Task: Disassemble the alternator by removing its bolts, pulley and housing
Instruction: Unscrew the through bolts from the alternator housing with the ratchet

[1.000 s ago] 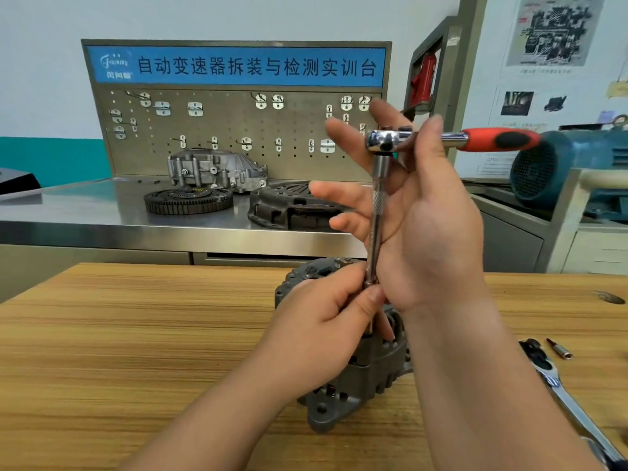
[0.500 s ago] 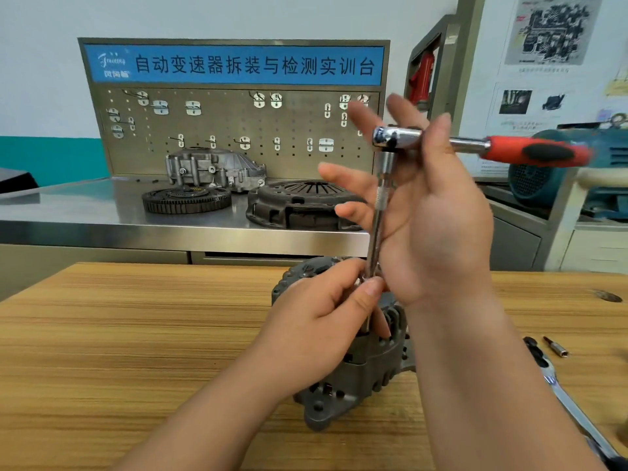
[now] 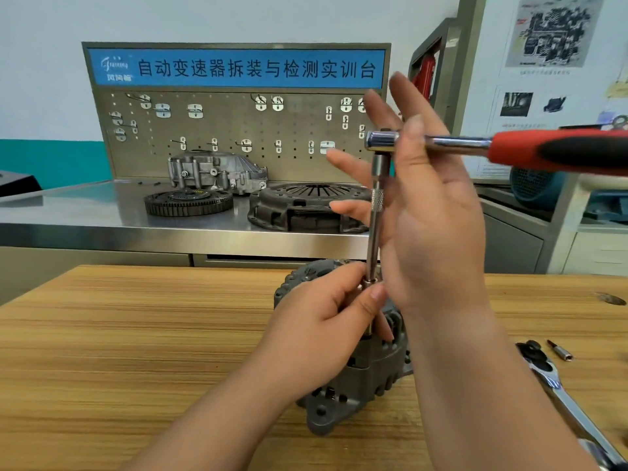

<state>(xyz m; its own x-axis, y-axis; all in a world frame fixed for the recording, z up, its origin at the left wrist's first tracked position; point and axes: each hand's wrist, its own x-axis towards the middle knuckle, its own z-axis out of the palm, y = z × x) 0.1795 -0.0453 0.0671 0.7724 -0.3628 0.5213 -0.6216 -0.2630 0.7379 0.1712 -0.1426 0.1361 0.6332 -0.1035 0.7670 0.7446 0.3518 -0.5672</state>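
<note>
The grey alternator point(image 3: 356, 385) stands on the wooden table point(image 3: 136, 351). A chrome extension bar point(image 3: 375, 212) rises from it to a ratchet with a red and black handle point(image 3: 550, 151) that points right. My left hand point(image 3: 323, 334) grips the socket at the bar's lower end, on top of the alternator. My right hand point(image 3: 431, 232) is up beside the bar with its fingers spread straight. Its thumb lies against the ratchet's shaft just right of the head. The bolt under the socket is hidden.
A second chrome ratchet point(image 3: 557, 392) and a small bit point(image 3: 560, 350) lie on the table at the right. Behind, a steel bench point(image 3: 85, 212) holds a ring gear point(image 3: 188, 202), a clutch cover point(image 3: 306, 205) and a cast housing point(image 3: 214, 171). A blue motor point(image 3: 533, 188) sits at the far right.
The ratchet handle has swung round toward the right and nearer to me, with my right hand following it. My left hand has stayed on the socket.
</note>
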